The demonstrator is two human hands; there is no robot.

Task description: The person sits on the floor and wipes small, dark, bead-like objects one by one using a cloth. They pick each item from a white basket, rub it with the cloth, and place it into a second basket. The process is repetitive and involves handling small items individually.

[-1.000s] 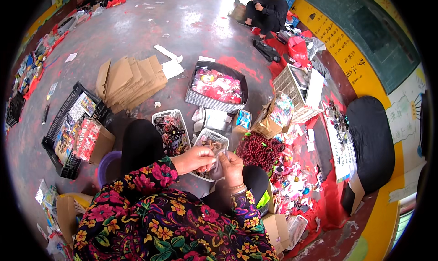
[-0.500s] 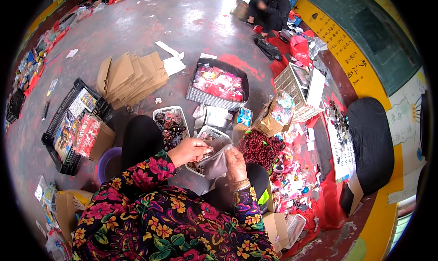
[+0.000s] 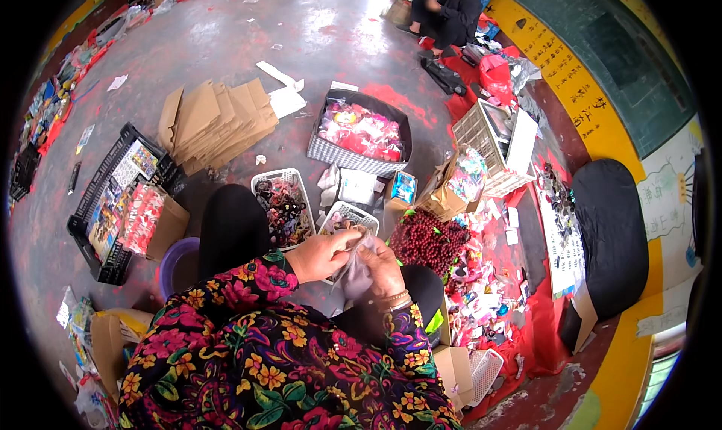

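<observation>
A small translucent pinkish plastic bag (image 3: 356,280) hangs between my hands, above my lap. My right hand (image 3: 385,271) is closed on its upper right side. My left hand (image 3: 323,255) has its fingers pinched together at the bag's top, close to the right fingers; whether a small item is between them is hidden. Just beyond them is a white basket (image 3: 374,221) with small brownish pieces, partly covered by my hands. Left of it stands another white basket (image 3: 309,213) filled with dark and coloured small accessories.
A patterned bin (image 3: 320,150) of pink packets stands ahead. Dark red beads (image 3: 429,242) and loose trinkets (image 3: 481,302) spread to the right. Flattened cardboard (image 3: 218,125), a black crate (image 3: 94,258) and a purple basin (image 3: 179,268) are left. A person (image 3: 451,16) sits at the far right.
My left hand has moved right to the bag's mouth and meets the right hand. The bag, held wide before, is now drawn together and hangs narrower.
</observation>
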